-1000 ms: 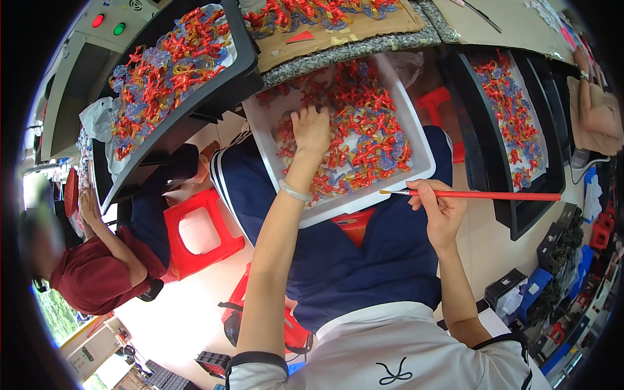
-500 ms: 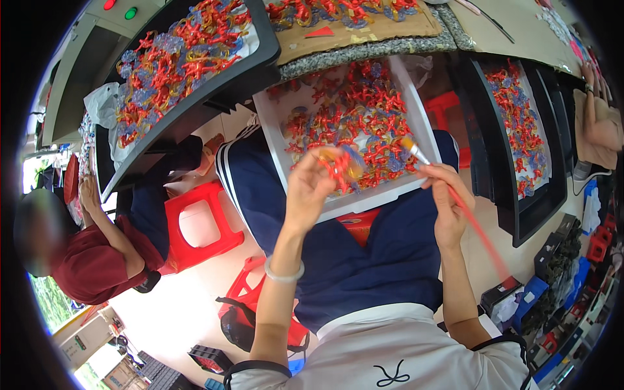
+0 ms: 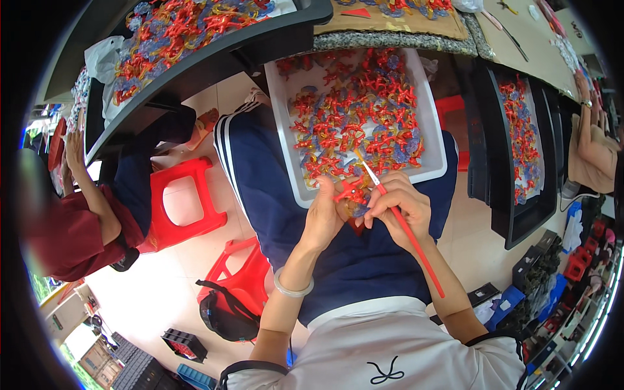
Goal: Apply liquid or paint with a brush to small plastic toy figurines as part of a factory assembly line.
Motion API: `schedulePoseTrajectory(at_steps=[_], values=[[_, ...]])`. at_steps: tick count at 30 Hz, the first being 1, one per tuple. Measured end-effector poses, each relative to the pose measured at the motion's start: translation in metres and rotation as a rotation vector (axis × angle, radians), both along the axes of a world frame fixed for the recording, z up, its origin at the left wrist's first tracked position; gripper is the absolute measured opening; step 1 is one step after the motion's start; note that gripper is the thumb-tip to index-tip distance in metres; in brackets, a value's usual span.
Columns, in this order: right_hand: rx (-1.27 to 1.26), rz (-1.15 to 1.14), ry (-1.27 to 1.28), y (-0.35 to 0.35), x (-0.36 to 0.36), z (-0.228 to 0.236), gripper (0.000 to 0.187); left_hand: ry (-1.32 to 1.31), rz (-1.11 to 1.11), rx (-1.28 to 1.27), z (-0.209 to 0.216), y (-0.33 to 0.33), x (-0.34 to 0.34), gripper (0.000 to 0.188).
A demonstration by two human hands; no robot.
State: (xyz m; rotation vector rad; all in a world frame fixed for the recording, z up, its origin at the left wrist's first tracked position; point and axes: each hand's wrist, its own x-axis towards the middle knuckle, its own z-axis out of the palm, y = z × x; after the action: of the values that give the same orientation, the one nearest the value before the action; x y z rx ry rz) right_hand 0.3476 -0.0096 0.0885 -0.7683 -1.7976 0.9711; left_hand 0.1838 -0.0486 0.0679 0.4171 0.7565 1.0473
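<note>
My left hand holds a small plastic figure, red with translucent yellow and blue parts, between thumb and fingers. My right hand grips a paintbrush with a red handle; its light-coloured bristles point up and left, above the figure. The fingertips of the right hand are close by the figure's right side; whether they touch it I cannot tell. Both hands are at the near edge of a white tray that rests across my thighs. Many similar figures lie loose in it.
A black bin heaped with figures stands at upper left, another black bin at right. Beyond the tray is a granite-edged table with cardboard on it. Red stools stand at left, near a seated person in a maroon shirt.
My hands have come together at the tray's near edge. The left hand with the figure moved down and right, the right hand with the brush moved left. The whole view shifted slightly.
</note>
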Motion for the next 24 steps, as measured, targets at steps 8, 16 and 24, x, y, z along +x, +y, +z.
schedulePoseTrajectory(at_steps=[8, 16, 24], values=[[0.107, -0.123, -0.077, 0.000, -0.007, 0.001, 0.019, 0.126, 0.288, 0.218, 0.006, -0.011, 0.016, 0.068], [-0.424, -0.092, 0.186, -0.008, 0.013, 0.020, 0.028, 0.029, 0.226, 0.240, 0.010, -0.006, 0.016, 0.069], [-0.215, -0.202, -0.011, -0.010, 0.023, 0.049, 0.025, 0.044, 0.185, 0.247, 0.011, -0.007, 0.017, 0.070]])
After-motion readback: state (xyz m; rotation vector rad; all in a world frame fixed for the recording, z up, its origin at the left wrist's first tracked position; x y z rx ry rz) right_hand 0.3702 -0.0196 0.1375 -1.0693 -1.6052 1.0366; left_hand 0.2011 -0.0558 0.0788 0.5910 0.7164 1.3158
